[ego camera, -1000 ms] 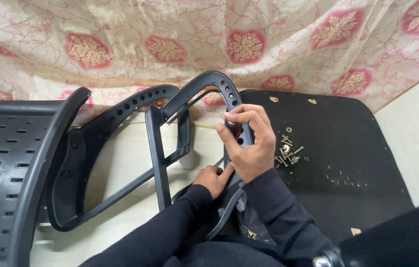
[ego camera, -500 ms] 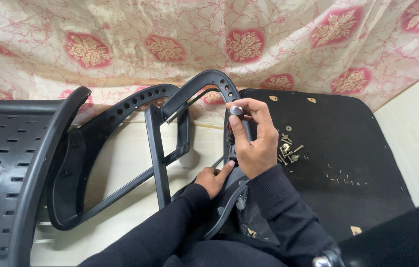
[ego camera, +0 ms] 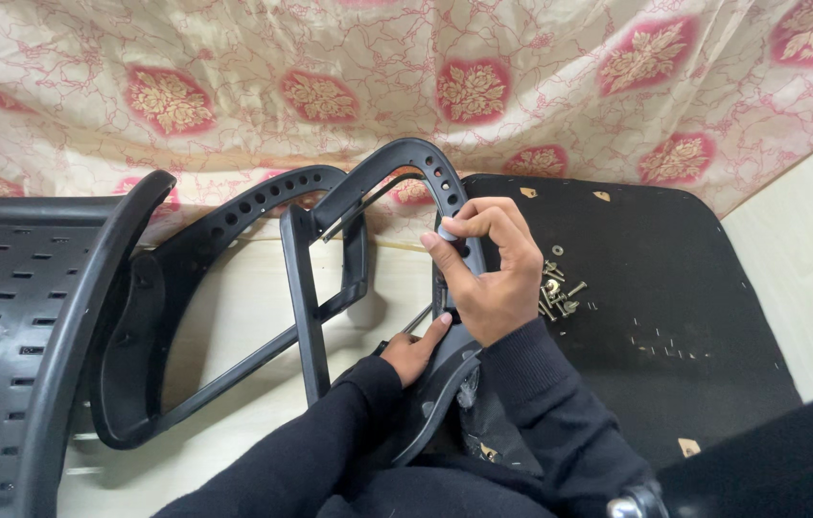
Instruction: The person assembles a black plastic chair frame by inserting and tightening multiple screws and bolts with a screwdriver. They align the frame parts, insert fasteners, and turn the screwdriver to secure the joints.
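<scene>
A black curved armrest (ego camera: 405,161) with a row of holes stands upright in front of me. My right hand (ego camera: 493,273) is wrapped around its right side, thumb and forefinger pinching a small grey bolt head (ego camera: 447,233) against it. My left hand (ego camera: 414,353) is lower, closed around the armrest's bottom end, with a thin metal rod (ego camera: 417,318) showing just above its fingers. Both sleeves are black. A small heap of loose screws (ego camera: 560,293) lies right of my right hand on the black seat board (ego camera: 685,288).
A second black armrest (ego camera: 234,230) lies flat to the left on the pale floor (ego camera: 234,326). A black perforated chair back (ego camera: 4,317) fills the left edge. A floral cloth (ego camera: 426,77) hangs across the back.
My right hand's fingers have shifted slightly on the armrest, thumb and forefinger now pinching the small bolt head. My left hand has barely moved.
</scene>
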